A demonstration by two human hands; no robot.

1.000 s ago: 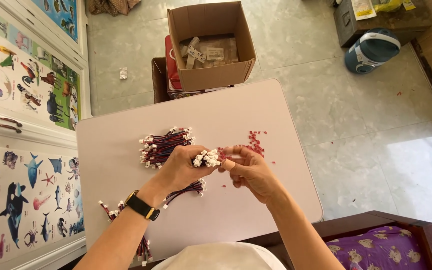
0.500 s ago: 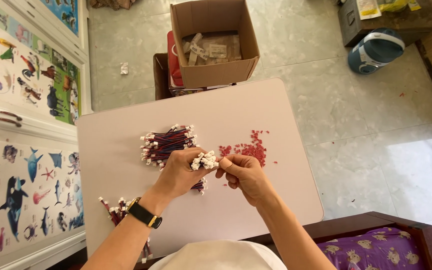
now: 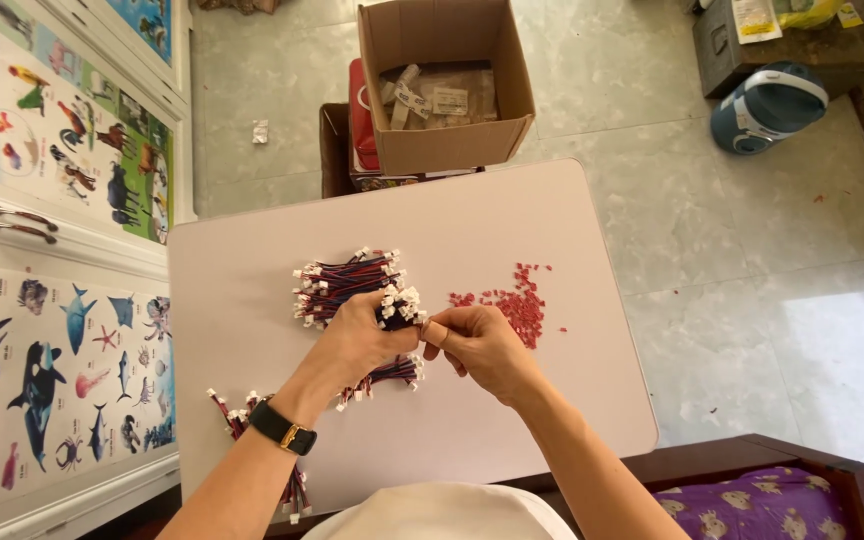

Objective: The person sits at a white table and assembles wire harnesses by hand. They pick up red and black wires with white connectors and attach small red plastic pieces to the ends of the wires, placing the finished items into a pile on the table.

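While the left hand (image 3: 357, 340) grips a wire bundle (image 3: 392, 310) mid-table (image 3: 252, 400), the right hand (image 3: 477, 345) pinches its connector end.

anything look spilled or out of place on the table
The small red pieces lie loosely scattered on the table, a few strays apart from the pile. One wire bundle overhangs the near edge. Nothing looks damaged.

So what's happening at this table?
A person sits at a white table. The left hand grips a bundle of short red-and-dark wires with white connectors, and the right hand pinches at its connector end. A bigger wire pile lies behind, small red pieces to the right.
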